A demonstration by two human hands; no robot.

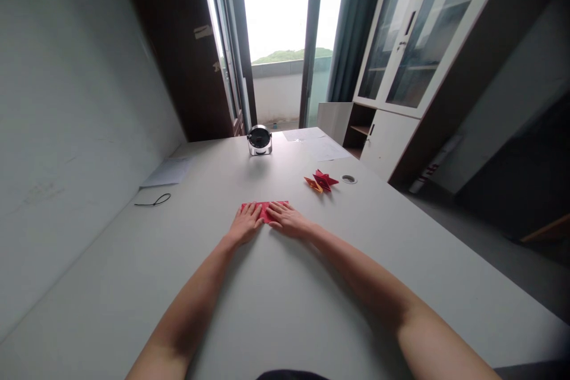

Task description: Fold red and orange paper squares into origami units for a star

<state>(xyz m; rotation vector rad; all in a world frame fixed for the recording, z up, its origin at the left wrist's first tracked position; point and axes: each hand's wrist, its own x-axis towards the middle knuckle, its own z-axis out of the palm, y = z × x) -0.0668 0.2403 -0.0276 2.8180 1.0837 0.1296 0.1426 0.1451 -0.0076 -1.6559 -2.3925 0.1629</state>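
A red sheet of paper (pixel 266 212), folded into a flat oblong, lies on the white table (pixel 285 285) in front of me. My left hand (pixel 246 222) rests flat on its left part with the fingers stretched forward. On its right part lies my right hand (pixel 287 218), fingers out and flat too. Both palms cover the paper's near corners, and only its middle and far edge show. To the right, beyond my right hand, sit red folded paper pieces (pixel 325 180) and an orange folded paper piece (pixel 314 184).
A small round black fan-like device (pixel 259 139) stands at the back of the table. Paper sheets lie at the left (pixel 167 171) and back right. A thin black cord (pixel 154 200) is at the left. Near the right edge sits a round grommet (pixel 349 179).
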